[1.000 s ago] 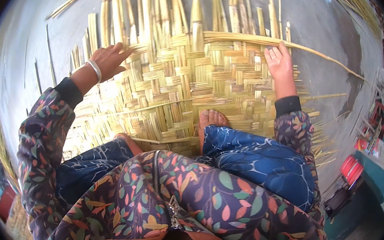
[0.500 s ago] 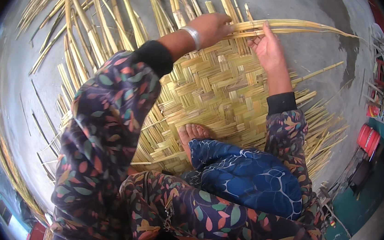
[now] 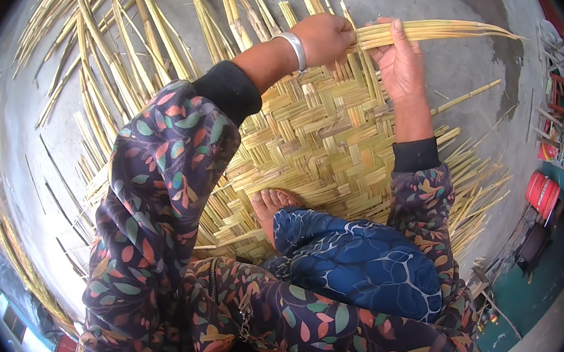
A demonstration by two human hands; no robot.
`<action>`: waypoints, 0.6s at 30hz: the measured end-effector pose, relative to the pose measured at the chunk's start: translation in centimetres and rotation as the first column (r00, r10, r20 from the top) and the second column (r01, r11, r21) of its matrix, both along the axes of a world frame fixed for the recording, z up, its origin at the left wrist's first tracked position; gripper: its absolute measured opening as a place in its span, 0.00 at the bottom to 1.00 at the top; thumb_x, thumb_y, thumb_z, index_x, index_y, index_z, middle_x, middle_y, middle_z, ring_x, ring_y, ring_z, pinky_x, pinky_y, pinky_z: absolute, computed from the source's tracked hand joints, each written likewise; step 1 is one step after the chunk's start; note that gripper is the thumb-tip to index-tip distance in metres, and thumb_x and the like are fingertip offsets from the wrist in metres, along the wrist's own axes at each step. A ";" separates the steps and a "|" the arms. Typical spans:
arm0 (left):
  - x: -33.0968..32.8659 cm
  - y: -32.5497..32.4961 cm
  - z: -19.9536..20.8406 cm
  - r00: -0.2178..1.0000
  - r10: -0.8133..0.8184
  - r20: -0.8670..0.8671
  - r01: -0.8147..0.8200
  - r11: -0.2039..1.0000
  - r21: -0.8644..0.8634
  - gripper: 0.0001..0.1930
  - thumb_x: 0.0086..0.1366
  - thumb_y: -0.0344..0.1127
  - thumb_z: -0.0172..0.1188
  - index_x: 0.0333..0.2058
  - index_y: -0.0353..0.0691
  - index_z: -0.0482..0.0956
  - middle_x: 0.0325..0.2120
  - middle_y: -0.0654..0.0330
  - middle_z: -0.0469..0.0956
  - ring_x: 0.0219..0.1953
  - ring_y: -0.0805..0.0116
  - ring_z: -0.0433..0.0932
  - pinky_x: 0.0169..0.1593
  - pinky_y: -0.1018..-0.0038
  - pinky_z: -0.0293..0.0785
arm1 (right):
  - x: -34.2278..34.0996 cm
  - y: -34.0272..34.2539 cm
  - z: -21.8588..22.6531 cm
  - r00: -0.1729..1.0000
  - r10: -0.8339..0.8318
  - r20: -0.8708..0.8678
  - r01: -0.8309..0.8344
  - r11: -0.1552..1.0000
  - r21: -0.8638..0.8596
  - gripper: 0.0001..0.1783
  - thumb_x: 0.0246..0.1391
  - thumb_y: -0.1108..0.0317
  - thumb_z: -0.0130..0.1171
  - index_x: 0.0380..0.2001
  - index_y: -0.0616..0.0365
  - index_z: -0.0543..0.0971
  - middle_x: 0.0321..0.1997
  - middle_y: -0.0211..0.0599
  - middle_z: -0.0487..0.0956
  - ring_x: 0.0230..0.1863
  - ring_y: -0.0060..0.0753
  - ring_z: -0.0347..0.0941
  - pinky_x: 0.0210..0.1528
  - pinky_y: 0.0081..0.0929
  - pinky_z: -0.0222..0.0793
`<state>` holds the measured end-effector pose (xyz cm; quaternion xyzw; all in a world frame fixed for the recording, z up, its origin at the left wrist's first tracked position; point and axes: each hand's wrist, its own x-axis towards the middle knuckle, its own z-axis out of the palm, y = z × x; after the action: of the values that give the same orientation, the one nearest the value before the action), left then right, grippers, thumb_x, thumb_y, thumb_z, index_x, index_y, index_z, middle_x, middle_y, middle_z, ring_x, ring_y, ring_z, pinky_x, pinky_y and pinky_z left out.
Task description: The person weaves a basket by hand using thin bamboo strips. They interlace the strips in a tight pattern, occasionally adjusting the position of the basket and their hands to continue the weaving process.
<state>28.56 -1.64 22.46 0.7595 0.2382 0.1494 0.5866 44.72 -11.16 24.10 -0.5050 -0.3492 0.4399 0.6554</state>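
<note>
A flat bundle of pale yellow reed strips (image 3: 455,32) stretches rightward from my hands, its thin tips at the far right. My left hand (image 3: 325,41), with a silver bracelet at the wrist, is closed round the bundle's left end. Beside it, my right hand (image 3: 399,62) grips the strips between raised thumb and fingers. Both hands are above the far edge of a woven reed mat (image 3: 320,132), whose strips cross in a diagonal pattern. My bare foot (image 3: 271,205) rests on the mat's near part.
Loose reeds (image 3: 143,34) fan out past the mat's far left edge over the grey floor (image 3: 441,8). Unwoven ends (image 3: 477,195) stick out on the right. By the right wall are a red round container (image 3: 542,194) and a small wooden stool (image 3: 561,94).
The bundle has been drawn together and lifted slightly toward the far side. My left hand has shifted a little right and nearer, and my right hand now holds the strips more fully.
</note>
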 end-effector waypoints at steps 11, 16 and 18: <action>-0.4 -0.5 -2.2 0.924 0.314 -0.216 -0.274 0.942 0.194 0.17 0.57 0.43 0.52 0.39 0.40 0.80 0.35 0.48 0.80 0.39 0.50 0.79 0.44 0.62 0.74 | -8.8 -1.4 0.5 0.502 -0.354 0.789 0.156 0.934 0.320 0.18 0.61 0.56 0.54 0.33 0.60 0.82 0.22 0.27 0.78 0.24 0.18 0.70 0.30 0.20 0.67; -2.1 -1.0 -1.9 0.991 0.061 0.117 -0.045 0.989 -0.139 0.15 0.63 0.41 0.53 0.34 0.32 0.79 0.23 0.57 0.80 0.26 0.72 0.80 0.34 0.75 0.75 | -4.8 -0.4 -0.5 0.938 -0.255 0.236 0.236 0.966 0.105 0.17 0.61 0.59 0.53 0.40 0.66 0.75 0.36 0.40 0.78 0.39 0.32 0.76 0.45 0.30 0.73; -2.0 -1.3 -2.0 0.990 0.028 0.135 -0.016 0.996 -0.093 0.15 0.62 0.41 0.55 0.33 0.33 0.79 0.23 0.58 0.80 0.25 0.72 0.80 0.34 0.75 0.75 | -4.2 -0.2 -1.3 0.961 -0.274 0.046 0.271 0.960 0.066 0.17 0.61 0.59 0.52 0.40 0.65 0.73 0.40 0.46 0.77 0.43 0.39 0.76 0.48 0.36 0.73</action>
<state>26.53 -2.93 20.45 0.7171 0.2124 0.1963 0.6341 40.54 -11.37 22.81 -0.5407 -0.3069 0.3211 0.7144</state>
